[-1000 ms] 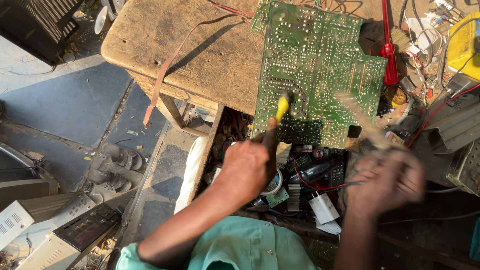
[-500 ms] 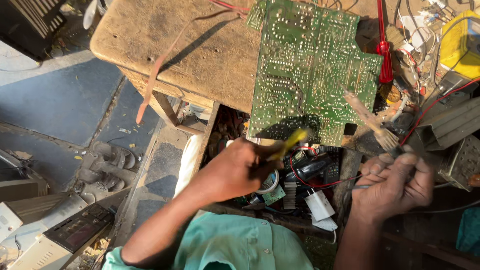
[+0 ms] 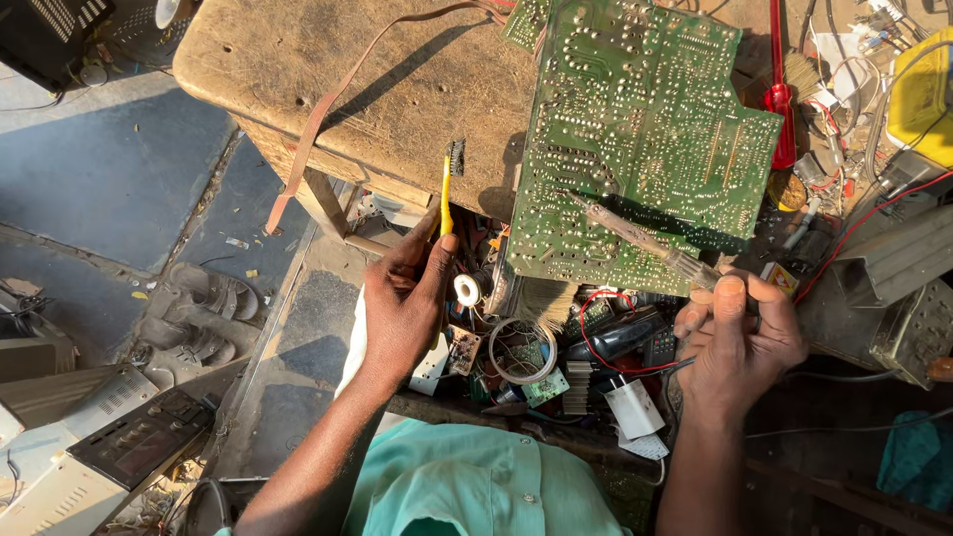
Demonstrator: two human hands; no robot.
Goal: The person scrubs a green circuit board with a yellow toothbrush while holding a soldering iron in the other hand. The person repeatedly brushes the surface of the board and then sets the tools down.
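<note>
A large green circuit board (image 3: pixel 645 129) lies solder side up on a worn wooden bench (image 3: pixel 387 89). My left hand (image 3: pixel 407 303) holds a yellow toothbrush (image 3: pixel 449 184) upright, its dark bristles at the bench's front edge, left of the board. My right hand (image 3: pixel 740 342) grips a soldering iron (image 3: pixel 645 238) whose tip points up-left onto the lower part of the board. Its red cable loops down toward my hand.
An open drawer (image 3: pixel 556 362) below the bench holds wire coils, small boards, a white plug and other parts. A red screwdriver (image 3: pixel 779 89), a yellow box (image 3: pixel 923 89) and cables lie at the right. Sandals (image 3: pixel 204 308) and old equipment casings (image 3: pixel 89 447) lie on the floor at left.
My left hand has moved left off the board and raised the toothbrush upright. My right hand has dropped the paintbrush and taken up the soldering iron, its tip laid on the board.
</note>
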